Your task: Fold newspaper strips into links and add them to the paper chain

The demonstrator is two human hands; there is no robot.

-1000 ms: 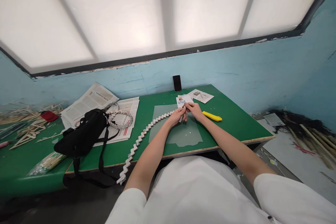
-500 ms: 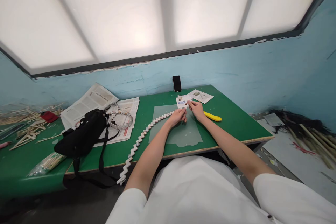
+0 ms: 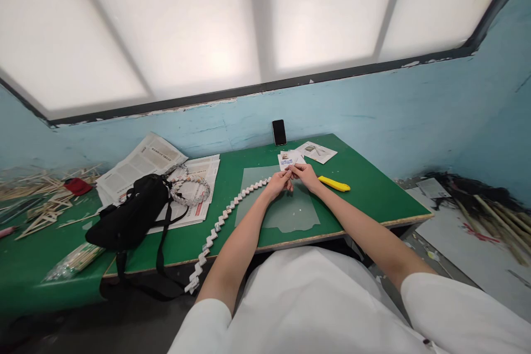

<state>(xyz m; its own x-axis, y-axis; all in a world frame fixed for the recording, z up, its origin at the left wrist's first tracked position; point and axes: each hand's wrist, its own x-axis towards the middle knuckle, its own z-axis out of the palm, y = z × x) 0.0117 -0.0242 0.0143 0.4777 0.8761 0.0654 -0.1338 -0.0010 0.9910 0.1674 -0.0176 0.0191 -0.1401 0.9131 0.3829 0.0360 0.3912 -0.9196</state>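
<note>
A long zigzag chain of folded paper (image 3: 225,214) runs from beyond the table's front edge up to my left hand (image 3: 280,183), whose fingers are closed on its upper end. Right beside it, my right hand (image 3: 305,175) pinches with thumb and forefinger where the two hands meet. Whatever sits in that pinch is too small and covered to make out. Under both hands lies a translucent sheet (image 3: 286,215). A yellow utility knife (image 3: 334,183) rests just right of my right wrist. Printed paper pieces (image 3: 287,159) lie directly behind the hands.
A phone (image 3: 279,132) leans against the blue wall. Left on the green table (image 3: 369,193) are a black bag (image 3: 133,213), newspapers (image 3: 143,163), a coiled paper chain (image 3: 191,191), bagged sticks (image 3: 77,260) and a red cap-like item (image 3: 78,186). Another printed sheet (image 3: 317,151) lies at the back.
My right hand has moved left and slightly down, so its fingertips now meet those of my left hand. The left hand has shifted slightly left, still holding the chain.
</note>
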